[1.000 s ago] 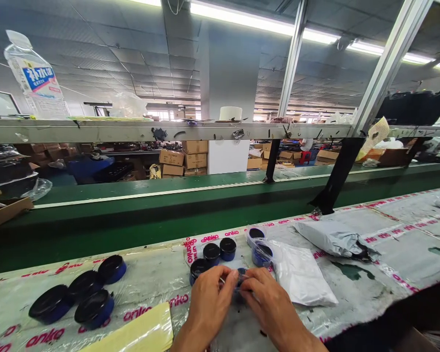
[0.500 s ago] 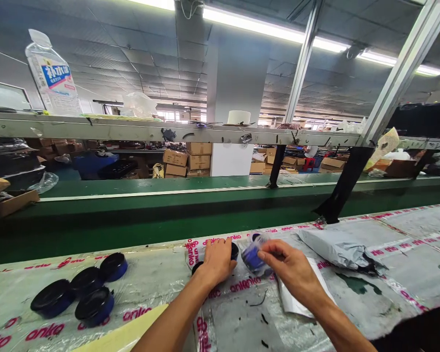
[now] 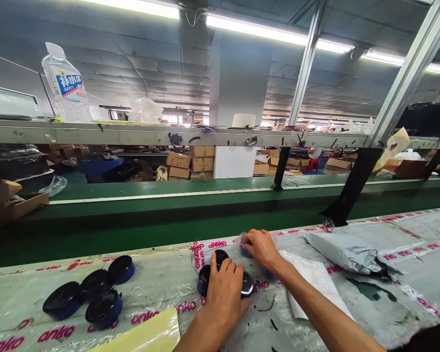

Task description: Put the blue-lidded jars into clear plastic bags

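Note:
My left hand [image 3: 225, 286] lies palm down, fingers somewhat apart, over a cluster of round black-and-blue pieces; a black one [image 3: 204, 279] shows at its left and a shiny-topped one [image 3: 247, 283] at its right. Farther right, my right hand [image 3: 262, 248] has its fingers curled at a small blue piece in clear plastic [image 3: 245, 244] by the table's back edge. Another blue piece is partly hidden under my right wrist. Several black-topped blue round pieces [image 3: 104, 309] sit together at the left.
A yellow sheet [image 3: 150, 335] lies at the front. White paper [image 3: 311, 278] and a grey plastic bag [image 3: 346, 252] are at the right. Behind the table run a green surface [image 3: 161, 230] and a raised rail [image 3: 139, 134] with a bottle [image 3: 68, 88]; a black-wrapped post [image 3: 352, 188] stands right.
My right hand has moved back and left, from the bagged blue piece to the one at the back edge. My left hand has shifted forward and right over the cluster. The view has shifted slightly.

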Available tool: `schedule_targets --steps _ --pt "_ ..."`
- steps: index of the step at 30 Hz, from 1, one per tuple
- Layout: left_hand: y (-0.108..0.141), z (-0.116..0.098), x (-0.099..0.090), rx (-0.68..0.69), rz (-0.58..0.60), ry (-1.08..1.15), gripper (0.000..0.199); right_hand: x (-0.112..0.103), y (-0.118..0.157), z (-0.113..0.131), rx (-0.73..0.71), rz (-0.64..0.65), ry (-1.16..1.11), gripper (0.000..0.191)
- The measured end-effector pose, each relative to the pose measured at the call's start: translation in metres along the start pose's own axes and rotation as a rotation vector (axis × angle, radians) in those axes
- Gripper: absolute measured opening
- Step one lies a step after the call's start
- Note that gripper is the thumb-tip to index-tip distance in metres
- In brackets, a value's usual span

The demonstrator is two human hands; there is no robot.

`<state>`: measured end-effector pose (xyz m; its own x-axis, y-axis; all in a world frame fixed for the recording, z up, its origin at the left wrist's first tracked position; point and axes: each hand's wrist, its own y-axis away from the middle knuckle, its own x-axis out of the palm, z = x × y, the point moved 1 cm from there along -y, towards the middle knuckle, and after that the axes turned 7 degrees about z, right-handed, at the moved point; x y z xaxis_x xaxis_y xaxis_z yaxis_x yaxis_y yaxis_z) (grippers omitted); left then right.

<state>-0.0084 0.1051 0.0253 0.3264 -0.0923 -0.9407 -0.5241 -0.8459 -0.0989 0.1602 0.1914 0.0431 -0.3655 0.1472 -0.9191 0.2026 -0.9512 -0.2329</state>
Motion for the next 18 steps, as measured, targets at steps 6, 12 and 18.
schedule_targets --steps 6,12,18 --pt "0.005 -0.005 0.006 0.028 0.013 0.006 0.057 -0.024 0.006 0.001 0.011 -0.043 0.014 0.007" --pt "0.009 -0.006 0.006 0.042 0.023 -0.037 0.058 -0.069 0.053 -0.014 -0.002 -0.238 -0.048 0.019" --pt "0.010 -0.006 0.005 0.050 0.049 -0.034 0.061 -0.063 0.148 -0.046 -0.071 -0.271 0.179 0.018"
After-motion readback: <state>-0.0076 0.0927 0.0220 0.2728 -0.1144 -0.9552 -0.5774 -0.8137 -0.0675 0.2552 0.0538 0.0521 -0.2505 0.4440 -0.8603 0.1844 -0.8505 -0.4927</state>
